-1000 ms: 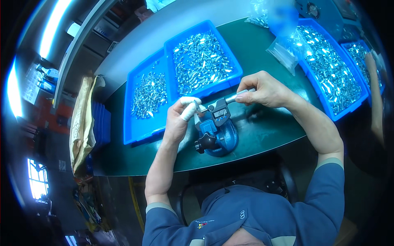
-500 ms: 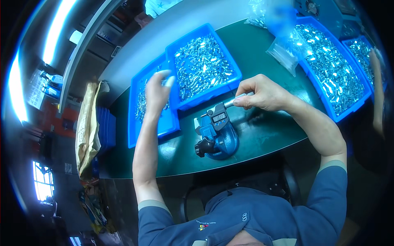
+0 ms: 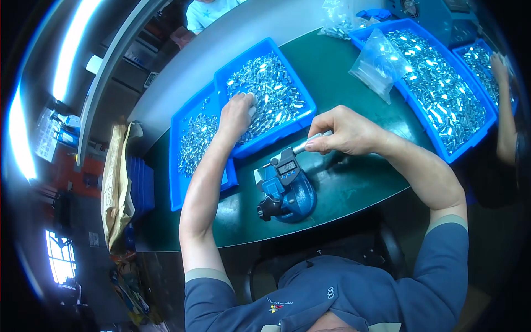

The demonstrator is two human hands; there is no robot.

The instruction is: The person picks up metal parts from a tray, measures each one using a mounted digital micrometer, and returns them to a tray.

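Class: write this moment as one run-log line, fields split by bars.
left hand: at metal parts in centre tray | right hand: pinching thimble of micrometer | micrometer: in stand, no part clamped

Brown paper point(image 3: 116, 191) beside blue bins point(image 3: 142, 185); 2 strip lights point(image 3: 74, 52).

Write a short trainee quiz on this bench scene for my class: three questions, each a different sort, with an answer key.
1. Multiple choice: which tool does the right hand grip?
A) screwdriver
B) digital micrometer
C) pliers

2. True or false: the left hand is touching the clear plastic bag.

3. Fill the gap: the micrometer is held in a blue ____ on the green tabletop.

Key:
1. B.
2. False; it is reaching into a blue tray of small metal parts.
3. Stand.
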